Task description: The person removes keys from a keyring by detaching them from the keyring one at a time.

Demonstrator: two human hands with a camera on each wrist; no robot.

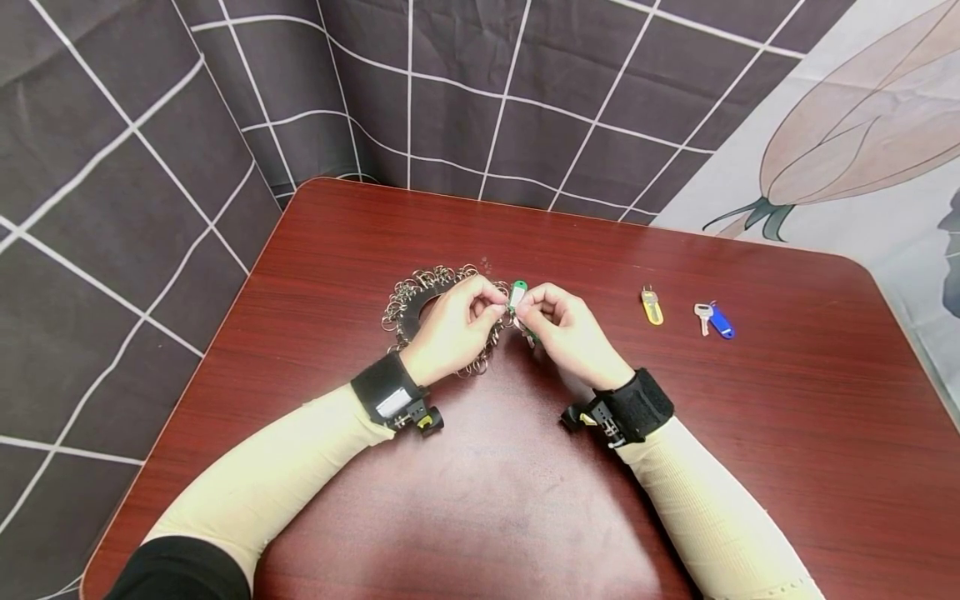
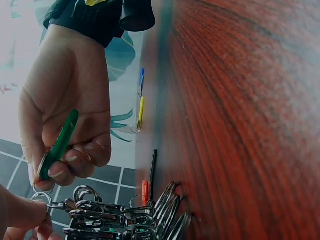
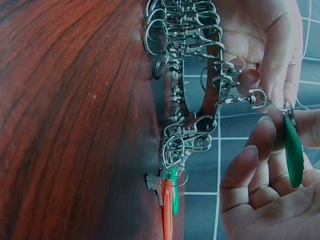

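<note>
My right hand pinches a green key tag, and my left hand pinches a metal clasp touching it. That clasp belongs to a ring of metal clips at my left hand's 11 o'clock on the desk. A yellow key tag and a blue key tag lie at 3 o'clock.

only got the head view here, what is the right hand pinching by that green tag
Observer: The right hand pinches the green key tag at its small split ring.
Operator: and the left hand
Observer: The left hand holds a swivel clasp on the metal key ring holder, right at the tag's ring.
Operator: anything else hanging on it
Observer: An orange key tag hangs lower on the holder, beside another green one.
</note>
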